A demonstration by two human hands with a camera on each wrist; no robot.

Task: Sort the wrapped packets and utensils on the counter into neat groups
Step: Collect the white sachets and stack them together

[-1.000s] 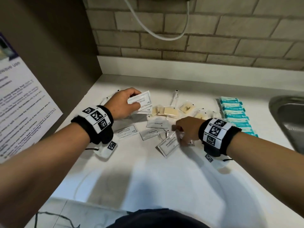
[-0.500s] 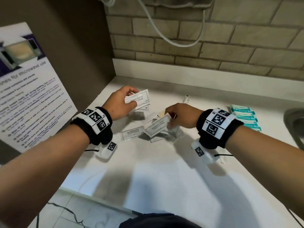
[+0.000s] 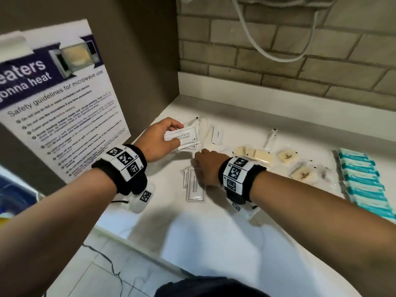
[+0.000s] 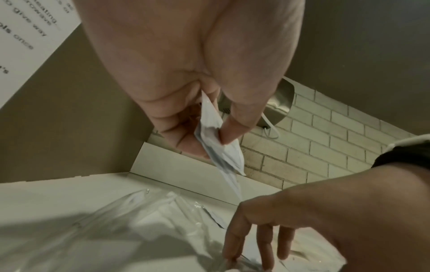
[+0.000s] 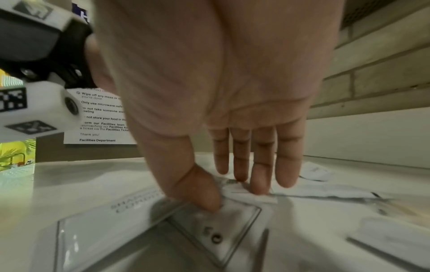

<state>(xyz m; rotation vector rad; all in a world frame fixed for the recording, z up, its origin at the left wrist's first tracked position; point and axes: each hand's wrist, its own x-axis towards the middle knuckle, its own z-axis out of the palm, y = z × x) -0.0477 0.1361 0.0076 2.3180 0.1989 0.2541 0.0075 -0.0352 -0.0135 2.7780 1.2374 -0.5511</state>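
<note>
Head view first, and the left hand (image 3: 157, 142) is up off the desk (image 3: 214, 232) with thumb and fingers pinched tight on a small stack of white shampoo sachets (image 3: 184, 137); the left wrist view shows that stack edge-on, squeezed between thumb and curled fingers, which reads like a collecting hand gathering one kind as it goes. Down to the right hand (image 3: 206, 168): fingers straight and spread, gripping nothing, thumb pressed on the flat sachet pile (image 3: 195, 186) lying on the desk just nearer the person than the held stack. The right wrist view has the thumb tip on a sachet's corner and the fingertips touching a clear wrapper beyond it, so my read is that it is squaring that pile or working one sachet loose for the left hand. Outward from the pile now: a small white packet (image 3: 218, 135) and clear-wrapped long pieces lie beyond it toward the wall, pale soap-like bars in clear wrap (image 3: 287, 156) trail off to its right, and well right of those sits a tidy row of teal packets (image 3: 364, 181), seemingly already grouped. Still loose, I judge, are the clear-wrapped items beyond the pile.
</note>
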